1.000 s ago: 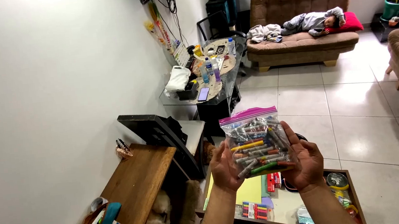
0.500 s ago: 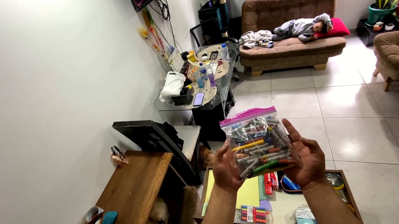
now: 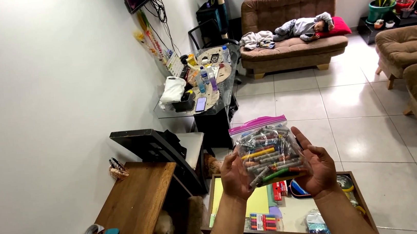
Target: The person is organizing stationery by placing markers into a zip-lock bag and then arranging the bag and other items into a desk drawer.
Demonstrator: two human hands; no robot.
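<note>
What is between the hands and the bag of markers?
Nothing visible. The left hand and right hand press straight on the sides of the clear bag of markers, held up above the small table.

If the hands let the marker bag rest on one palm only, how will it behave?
The bag is thin clear plastic, so it would probably sag around the left hand or right hand. The loose markers inside would likely shift and slide. It looks well filled, so perhaps fairly heavy for its size.
</note>
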